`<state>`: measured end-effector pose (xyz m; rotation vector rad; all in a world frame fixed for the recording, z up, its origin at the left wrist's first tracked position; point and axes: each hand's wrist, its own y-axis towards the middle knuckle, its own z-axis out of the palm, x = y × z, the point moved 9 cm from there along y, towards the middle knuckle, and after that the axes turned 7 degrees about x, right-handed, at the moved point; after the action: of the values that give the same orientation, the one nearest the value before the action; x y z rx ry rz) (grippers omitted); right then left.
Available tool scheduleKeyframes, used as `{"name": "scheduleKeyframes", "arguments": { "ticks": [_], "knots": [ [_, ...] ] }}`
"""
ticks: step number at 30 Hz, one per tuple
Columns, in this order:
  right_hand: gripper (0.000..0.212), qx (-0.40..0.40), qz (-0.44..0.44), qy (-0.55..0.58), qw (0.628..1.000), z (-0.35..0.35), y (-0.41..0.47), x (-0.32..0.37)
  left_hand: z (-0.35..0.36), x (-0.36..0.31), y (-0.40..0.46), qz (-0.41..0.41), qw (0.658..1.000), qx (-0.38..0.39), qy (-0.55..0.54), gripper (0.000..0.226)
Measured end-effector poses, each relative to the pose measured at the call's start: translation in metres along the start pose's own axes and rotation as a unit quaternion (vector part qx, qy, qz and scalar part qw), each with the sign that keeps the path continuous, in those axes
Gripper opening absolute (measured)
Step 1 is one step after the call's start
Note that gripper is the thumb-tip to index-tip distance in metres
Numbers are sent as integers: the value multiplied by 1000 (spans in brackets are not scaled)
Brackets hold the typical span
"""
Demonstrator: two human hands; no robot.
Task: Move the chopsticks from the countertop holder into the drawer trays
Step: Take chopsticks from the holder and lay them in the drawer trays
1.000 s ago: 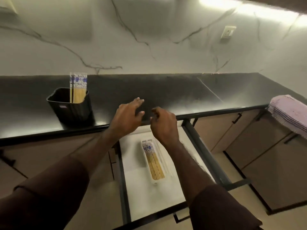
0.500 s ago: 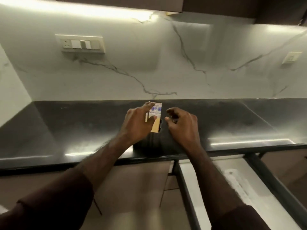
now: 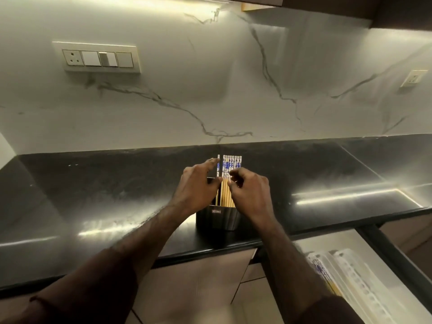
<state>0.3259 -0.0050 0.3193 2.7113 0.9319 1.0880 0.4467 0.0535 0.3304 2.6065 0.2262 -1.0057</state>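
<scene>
Since 0.5 s ago: left hand [image 3: 196, 187] has parted 1 chopstick [image 3: 218, 168] from the chopsticks [image 3: 231, 174] in the holder [image 3: 218, 218], frame centre, pinching it to lift; right hand [image 3: 249, 191], fingers curled, pinches the rest steady.

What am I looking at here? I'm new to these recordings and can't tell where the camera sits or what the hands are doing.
There is no machine: these are a person's two bare hands, filmed by a wide-angle camera worn on the head, looking forward and down. On the black countertop stands a dark holder with a row of chopsticks standing upright in it, their tops patterned blue and white. The left hand has one chopstick in its grip, pinched slightly apart from the rest. The right hand has its fingers curled at the row; whether it grips any is unclear. At lower right an open drawer holds clear trays, one already with chopsticks in it.
</scene>
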Motion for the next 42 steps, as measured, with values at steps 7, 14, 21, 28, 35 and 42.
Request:
{"name": "scheduleKeyframes", "arguments": {
  "ticks": [7,14,21,28,35,42],
  "knots": [
    [37,53,64,14,996,43,45,-57,44,38,62,-53,995,74,-39,66],
    [42,104,76,26,991,74,78,-80,73,87,103,-148,980,74,-114,75],
    [37,90,95,33,991,84,85,-84,93,119,125,-161,954,60,-247,58],
    [45,54,113,52,991,85,84,-84,101,116,131,-149,918,65,-363,33],
    [43,27,125,48,991,87,84,-81,105,122,132,-149,915,78,-367,26],
    [35,55,140,39,988,95,86,-85,100,128,131,-154,920,66,-354,20]
  ]
}}
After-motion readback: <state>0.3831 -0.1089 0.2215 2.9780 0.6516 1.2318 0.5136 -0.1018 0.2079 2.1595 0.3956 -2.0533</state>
